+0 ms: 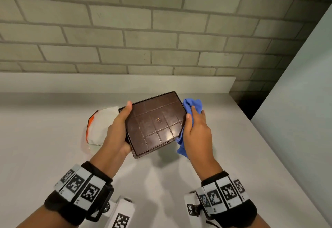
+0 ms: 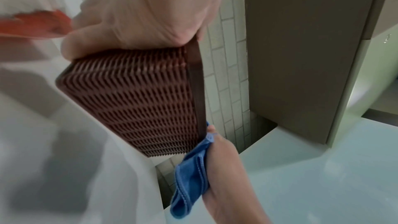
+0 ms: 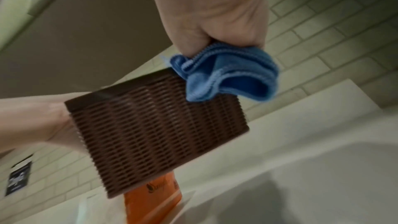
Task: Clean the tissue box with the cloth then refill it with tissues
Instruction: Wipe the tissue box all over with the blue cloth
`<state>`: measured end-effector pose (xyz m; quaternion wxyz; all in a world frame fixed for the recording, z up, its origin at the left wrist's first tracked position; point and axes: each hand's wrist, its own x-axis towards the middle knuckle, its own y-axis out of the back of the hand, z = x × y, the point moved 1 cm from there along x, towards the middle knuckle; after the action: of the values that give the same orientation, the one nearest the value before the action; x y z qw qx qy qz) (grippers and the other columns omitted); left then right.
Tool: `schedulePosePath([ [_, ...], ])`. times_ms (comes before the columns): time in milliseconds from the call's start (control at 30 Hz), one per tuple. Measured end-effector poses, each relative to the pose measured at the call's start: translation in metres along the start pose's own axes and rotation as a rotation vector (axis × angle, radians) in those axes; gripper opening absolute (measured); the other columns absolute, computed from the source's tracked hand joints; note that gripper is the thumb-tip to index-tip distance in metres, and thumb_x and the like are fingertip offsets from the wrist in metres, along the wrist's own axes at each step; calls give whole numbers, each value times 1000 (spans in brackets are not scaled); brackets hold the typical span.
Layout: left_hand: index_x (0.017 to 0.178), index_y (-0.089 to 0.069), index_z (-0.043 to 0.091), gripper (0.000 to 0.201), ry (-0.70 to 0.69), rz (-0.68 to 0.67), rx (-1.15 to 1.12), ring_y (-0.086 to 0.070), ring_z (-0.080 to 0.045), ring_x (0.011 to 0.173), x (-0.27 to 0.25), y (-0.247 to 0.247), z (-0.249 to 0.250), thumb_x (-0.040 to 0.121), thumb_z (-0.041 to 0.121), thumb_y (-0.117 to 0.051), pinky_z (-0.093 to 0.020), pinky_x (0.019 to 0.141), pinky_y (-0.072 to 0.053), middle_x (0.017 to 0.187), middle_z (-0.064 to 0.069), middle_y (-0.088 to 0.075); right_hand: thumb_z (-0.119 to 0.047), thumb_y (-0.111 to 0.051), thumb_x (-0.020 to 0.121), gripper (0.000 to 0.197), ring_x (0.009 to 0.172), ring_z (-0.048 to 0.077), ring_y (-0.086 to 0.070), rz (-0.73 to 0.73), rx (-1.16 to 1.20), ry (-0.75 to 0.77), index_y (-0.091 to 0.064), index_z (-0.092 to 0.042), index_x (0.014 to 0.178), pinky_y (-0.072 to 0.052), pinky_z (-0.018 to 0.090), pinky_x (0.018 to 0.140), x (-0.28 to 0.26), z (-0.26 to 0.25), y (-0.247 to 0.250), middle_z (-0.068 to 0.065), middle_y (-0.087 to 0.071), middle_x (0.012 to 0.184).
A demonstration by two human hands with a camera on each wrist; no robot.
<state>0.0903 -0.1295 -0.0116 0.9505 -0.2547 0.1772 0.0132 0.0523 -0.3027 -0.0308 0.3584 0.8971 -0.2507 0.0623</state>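
Observation:
A brown plastic tissue box [image 1: 154,123] with woven-pattern sides [image 2: 140,103] is held above the table, its flat ribbed face turned up. My left hand [image 1: 118,128] grips its left edge, thumb on top. My right hand [image 1: 195,130] grips a bunched blue cloth [image 1: 192,106] and presses it against the box's right side [image 3: 163,125]; in the right wrist view the cloth [image 3: 228,77] sits at the box's upper corner. A white and orange tissue pack [image 1: 100,125] lies on the table behind my left hand, partly hidden.
The white table [image 1: 233,155] ends at a raised back ledge [image 1: 125,82] below a brick wall. Its right edge runs diagonally beside a pale cabinet side [image 1: 296,92]. A white marker block [image 1: 122,213] lies near the front edge.

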Motion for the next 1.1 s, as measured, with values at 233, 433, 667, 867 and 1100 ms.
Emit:
schedulePosePath([
  [233, 109, -69, 15, 55, 104, 24, 4, -73, -25, 86, 2, -7, -9, 76, 58, -63, -35, 66, -58, 101, -8, -75, -25, -34, 88, 48, 118, 45, -55, 21, -496, 250, -66, 0, 114, -41, 53, 99, -15, -26, -20, 24, -61, 125],
  [433, 119, -61, 15, 49, 120, -63, 39, -69, -11, 91, -1, -19, -21, 93, 51, -41, -19, 62, -55, 118, -2, -68, -29, -10, 100, 54, 139, 28, -37, -273, -484, 375, -44, -6, 136, 1, 41, 119, -48, -70, -40, 13, -45, 145],
  [667, 69, -54, 22, 39, 170, -2, 135, -51, -16, 64, -15, -25, -18, 89, 54, -47, -30, 55, -37, 32, 4, -59, -36, -22, 102, 50, 148, 20, 2, -438, -556, 231, -16, -25, 150, -5, 47, 118, 16, -25, -12, -2, -9, 160],
  [867, 71, -65, 16, 48, 209, -37, 91, -68, -17, 42, 6, -14, -33, 86, 58, -50, -31, 60, -46, 53, -5, -71, -24, -39, 89, 41, 120, 28, -58, -259, -490, 356, -65, -15, 119, -51, 39, 93, -14, -35, -28, 9, -64, 126],
  [1100, 84, -71, 15, 54, 237, -68, 136, -73, -21, 60, 12, -7, -38, 82, 65, -50, -37, 71, -55, 63, -5, -74, -5, -42, 97, 39, 115, 10, -53, -291, 18, 251, -51, -15, 134, -39, 10, 96, -7, -50, -6, 4, -59, 128],
])
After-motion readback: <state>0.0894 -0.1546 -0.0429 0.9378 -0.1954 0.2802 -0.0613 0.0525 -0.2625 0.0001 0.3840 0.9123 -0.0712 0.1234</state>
